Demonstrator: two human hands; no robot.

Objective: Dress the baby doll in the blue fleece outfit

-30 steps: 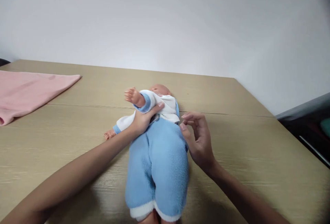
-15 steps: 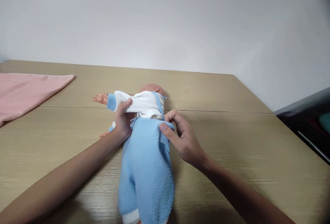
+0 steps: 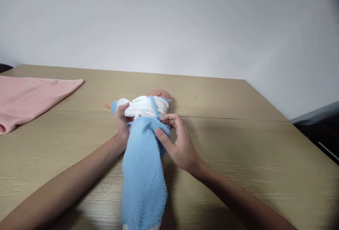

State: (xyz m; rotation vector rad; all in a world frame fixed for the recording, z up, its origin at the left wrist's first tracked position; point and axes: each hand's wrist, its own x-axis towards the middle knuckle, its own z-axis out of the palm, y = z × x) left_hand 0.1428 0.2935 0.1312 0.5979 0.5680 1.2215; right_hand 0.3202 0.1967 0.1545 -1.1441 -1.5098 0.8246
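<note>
A baby doll (image 3: 159,94) lies tilted on its side on the wooden table, its head away from me. It wears a white top (image 3: 140,105) with blue trim and fluffy blue trousers (image 3: 141,173). My left hand (image 3: 123,120) grips the doll at its chest and sleeve, thumb on top and the other fingers hidden beneath. At the waist, my right hand (image 3: 177,141) pinches the waistband of the trousers between thumb and fingers. One small doll hand (image 3: 107,105) sticks out past the blue cuff at the left.
A pink cloth (image 3: 39,99) lies flat at the table's left. The wooden table (image 3: 238,152) reaches back to a pale wall (image 3: 169,25). A dark object (image 3: 321,131) stands beyond its right edge.
The doll has rolled further onto its side, so the trousers now show mostly one leg. My right hand has shifted slightly left with the waistband; my left hand keeps its hold.
</note>
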